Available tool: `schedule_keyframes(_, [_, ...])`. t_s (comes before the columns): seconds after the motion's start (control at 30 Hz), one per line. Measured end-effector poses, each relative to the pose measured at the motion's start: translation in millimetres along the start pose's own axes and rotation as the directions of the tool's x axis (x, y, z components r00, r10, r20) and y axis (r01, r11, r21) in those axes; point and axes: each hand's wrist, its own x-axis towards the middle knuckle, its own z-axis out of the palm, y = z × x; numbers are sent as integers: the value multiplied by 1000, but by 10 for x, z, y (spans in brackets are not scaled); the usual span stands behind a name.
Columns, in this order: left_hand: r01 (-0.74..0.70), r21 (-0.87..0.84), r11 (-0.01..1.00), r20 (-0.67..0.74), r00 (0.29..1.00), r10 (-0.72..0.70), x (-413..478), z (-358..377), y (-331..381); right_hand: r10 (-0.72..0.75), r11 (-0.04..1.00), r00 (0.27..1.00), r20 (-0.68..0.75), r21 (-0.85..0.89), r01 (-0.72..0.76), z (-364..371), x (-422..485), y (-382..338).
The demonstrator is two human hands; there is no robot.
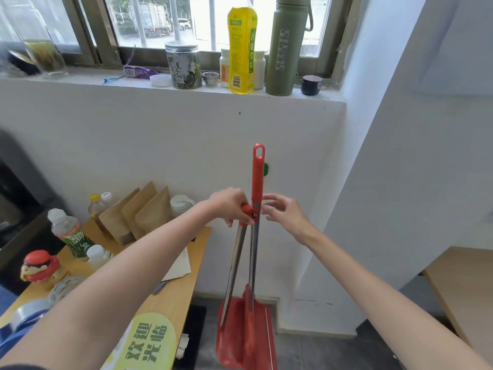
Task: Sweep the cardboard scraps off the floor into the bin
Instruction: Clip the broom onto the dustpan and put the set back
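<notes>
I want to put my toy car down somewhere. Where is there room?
The wooden desk has a bare strip along its right edge, between the brown pouches and the white paper. The windowsill is bare between the glass and purple packet. Its right half is crowded with bottles.

Both bare forearms reach forward from the near edge and converge toward the middle. The left hand (230, 205) is turned palm down, its fingers (241, 218) curled closed around a grip. The right hand (281, 210) sits just to its right, open, with its fingers (268, 202) spread and loosely bent, pointing left.
</notes>
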Motion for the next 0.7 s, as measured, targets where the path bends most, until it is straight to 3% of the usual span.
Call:
schedule_keyframes(0.13, [36, 29, 999, 17, 999, -37, 170, 154, -26, -7, 1000, 1000, 20, -4, 7, 90, 66, 168])
schedule_keyframes(0.4, [49, 98, 994, 54, 997, -55, 686, 520, -204, 60, 998, 986, -155, 43, -54, 187, 446, 463])
schedule_keyframes(0.7, [39, 95, 995, 81, 996, -46, 1578, 808, -625, 170, 985, 970, -174, 31, -167, 169, 1130, 960])
